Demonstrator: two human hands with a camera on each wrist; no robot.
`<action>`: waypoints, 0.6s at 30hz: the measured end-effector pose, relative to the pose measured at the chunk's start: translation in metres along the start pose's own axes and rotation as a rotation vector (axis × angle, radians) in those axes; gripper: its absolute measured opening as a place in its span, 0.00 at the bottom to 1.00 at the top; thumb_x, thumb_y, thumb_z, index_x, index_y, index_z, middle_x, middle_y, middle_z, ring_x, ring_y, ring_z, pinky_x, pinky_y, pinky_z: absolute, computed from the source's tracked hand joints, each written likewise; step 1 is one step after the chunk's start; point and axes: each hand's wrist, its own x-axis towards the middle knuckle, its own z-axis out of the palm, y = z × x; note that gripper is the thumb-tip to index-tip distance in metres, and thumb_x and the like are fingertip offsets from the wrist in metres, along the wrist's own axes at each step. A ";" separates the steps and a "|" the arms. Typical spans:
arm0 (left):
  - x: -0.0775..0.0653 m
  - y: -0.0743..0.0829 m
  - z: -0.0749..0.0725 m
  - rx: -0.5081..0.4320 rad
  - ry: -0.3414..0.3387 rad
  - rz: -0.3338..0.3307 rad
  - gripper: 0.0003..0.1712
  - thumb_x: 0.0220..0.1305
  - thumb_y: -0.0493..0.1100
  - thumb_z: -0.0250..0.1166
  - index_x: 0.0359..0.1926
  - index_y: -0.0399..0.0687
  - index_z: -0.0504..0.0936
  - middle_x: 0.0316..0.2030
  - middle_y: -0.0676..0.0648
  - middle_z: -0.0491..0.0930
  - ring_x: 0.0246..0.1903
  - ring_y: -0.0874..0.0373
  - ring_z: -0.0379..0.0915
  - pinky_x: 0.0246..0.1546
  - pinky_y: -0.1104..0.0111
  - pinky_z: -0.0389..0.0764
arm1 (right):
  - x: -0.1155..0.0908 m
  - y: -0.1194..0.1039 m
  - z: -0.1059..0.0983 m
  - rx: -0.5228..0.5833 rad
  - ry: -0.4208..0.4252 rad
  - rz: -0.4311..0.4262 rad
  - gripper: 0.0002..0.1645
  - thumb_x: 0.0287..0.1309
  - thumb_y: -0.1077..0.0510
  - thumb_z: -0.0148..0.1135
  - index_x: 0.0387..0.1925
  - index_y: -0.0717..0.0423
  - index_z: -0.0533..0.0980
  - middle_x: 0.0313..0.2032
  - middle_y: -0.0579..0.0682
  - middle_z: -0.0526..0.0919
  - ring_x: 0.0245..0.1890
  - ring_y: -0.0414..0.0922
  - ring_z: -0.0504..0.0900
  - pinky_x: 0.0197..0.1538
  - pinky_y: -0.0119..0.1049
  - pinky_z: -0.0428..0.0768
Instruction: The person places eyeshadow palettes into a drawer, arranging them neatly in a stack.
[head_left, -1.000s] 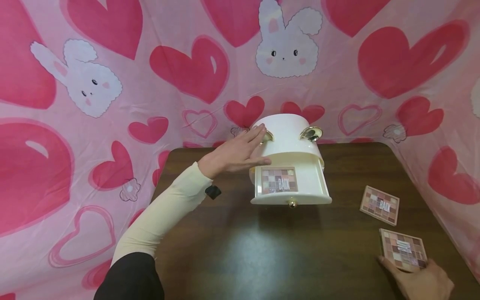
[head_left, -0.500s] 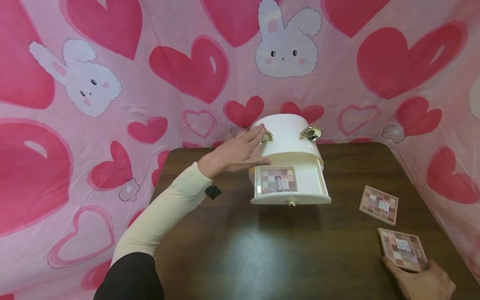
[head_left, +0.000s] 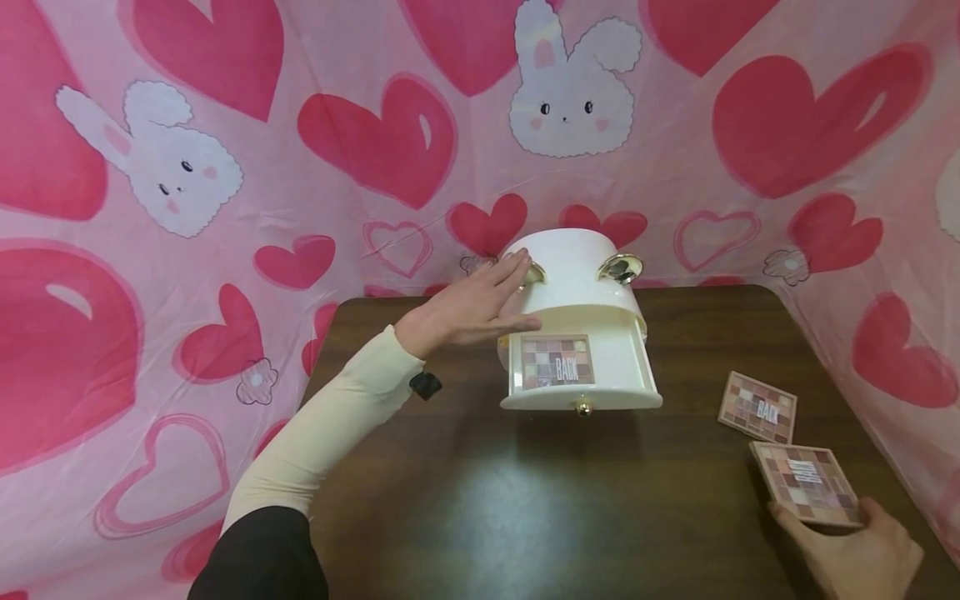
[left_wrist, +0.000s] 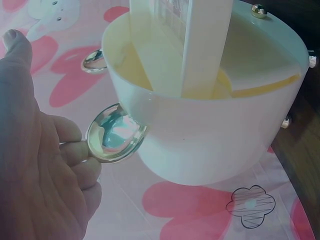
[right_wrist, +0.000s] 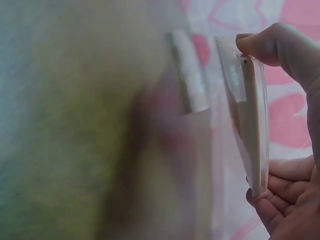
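Observation:
In the head view, a white rounded box (head_left: pixel 576 279) with gold ear-like pieces stands on the table, its drawer (head_left: pixel 622 357) pulled out. An eyeshadow palette (head_left: pixel 557 360) lies in the drawer's left part. My left hand (head_left: pixel 468 307) is laid flat at the box's left side; in the left wrist view its fingers (left_wrist: pixel 80 167) touch a gold ear (left_wrist: pixel 116 134). At the lower right, my right hand (head_left: pixel 858 550) grips another eyeshadow palette (head_left: pixel 806 485) between thumb and fingers, tilted up off the table. The right wrist view shows this palette (right_wrist: pixel 257 130) edge-on.
A third eyeshadow palette (head_left: pixel 759 407) lies on the dark wooden table (head_left: pixel 502 508), just beyond the held one. Pink cloth (head_left: pixel 420 50) printed with hearts and rabbits hangs behind and beside the table. A small black object (head_left: pixel 426 385) shows below the left wrist.
My right hand has lifted the near edge of its palette and moved it slightly forward, toward the palette lying on the table. The left hand and the drawer have stayed in place.

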 end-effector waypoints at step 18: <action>0.000 0.001 -0.001 -0.001 -0.008 -0.014 0.58 0.66 0.74 0.52 0.80 0.41 0.45 0.80 0.44 0.41 0.78 0.52 0.36 0.74 0.54 0.48 | -0.003 -0.076 -0.038 0.168 0.041 -0.344 0.65 0.20 0.54 0.87 0.65 0.72 0.68 0.59 0.74 0.72 0.60 0.71 0.65 0.70 0.54 0.57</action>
